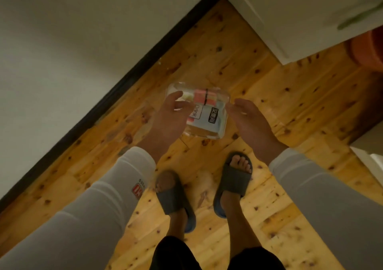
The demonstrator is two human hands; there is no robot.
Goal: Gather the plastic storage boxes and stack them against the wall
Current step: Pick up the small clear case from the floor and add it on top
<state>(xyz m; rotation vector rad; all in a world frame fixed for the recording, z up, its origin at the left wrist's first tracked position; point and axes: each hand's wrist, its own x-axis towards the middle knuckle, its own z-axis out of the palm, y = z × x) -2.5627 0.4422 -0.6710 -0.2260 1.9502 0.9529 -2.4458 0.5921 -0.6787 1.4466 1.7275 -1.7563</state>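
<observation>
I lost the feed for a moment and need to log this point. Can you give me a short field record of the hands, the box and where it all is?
left hand: grips the left side of the box, thumb over the top edge
right hand: at the right side of the box, fingers spread; firm contact unclear
box: clear plastic, held above the floor, coloured packets inside
floor: knotty wood boards
wall: pale, with a dark skirting, to the left of the box
stack: none visible in this view
feet: in dark slippers, below the box
</observation>
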